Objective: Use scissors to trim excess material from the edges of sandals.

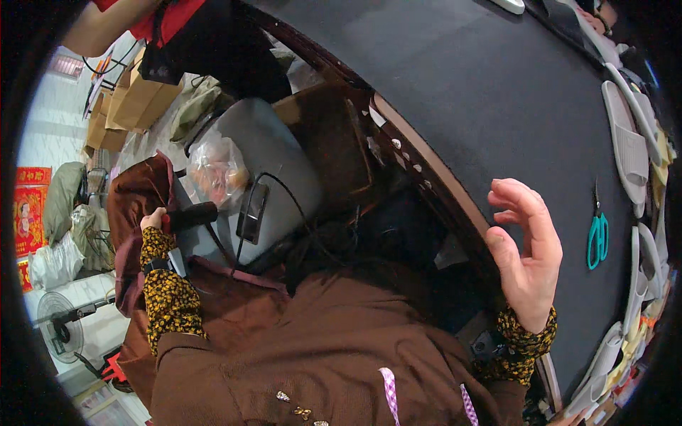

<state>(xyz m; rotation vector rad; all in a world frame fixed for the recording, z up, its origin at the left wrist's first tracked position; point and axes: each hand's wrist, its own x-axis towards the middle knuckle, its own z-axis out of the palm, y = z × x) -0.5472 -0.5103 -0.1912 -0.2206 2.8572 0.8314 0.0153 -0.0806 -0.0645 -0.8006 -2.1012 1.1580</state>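
Closest to us: our brown garment (320, 348), two purple-checked straps down the front. Both forearms come in from the lower edge, in black-and-yellow floral sleeves.

Right hand (529, 248): raised near the table edge, wrist up, palm turned to our left. Fingers half bent and loosely together, thumb stands apart; grasp is empty.

Left hand (152, 219): arm reaches forward and out to our left, dark strap on the wrist. Fingers curled around the red end of a black cylindrical tool (192, 217); fingertips partly hidden. Tool points to our right, in front of a grey seat (284, 156); can't tell if it touches it.

By the tool: black box (252, 214) with a looping black cable, and a clear plastic bag (217, 170) with reddish contents, on the seat.

To our right, the dark table (455, 78). Teal-handled scissors (598, 238) lie on it, beyond the right hand. Pale slippers (629, 153) line its far side.

Farther, upper left: another person (220, 50) in red and black, then cardboard boxes (138, 99). Far left: fan (60, 326) and red posters (30, 220) bearing gold characters and a figure, the only clear lettering we see.
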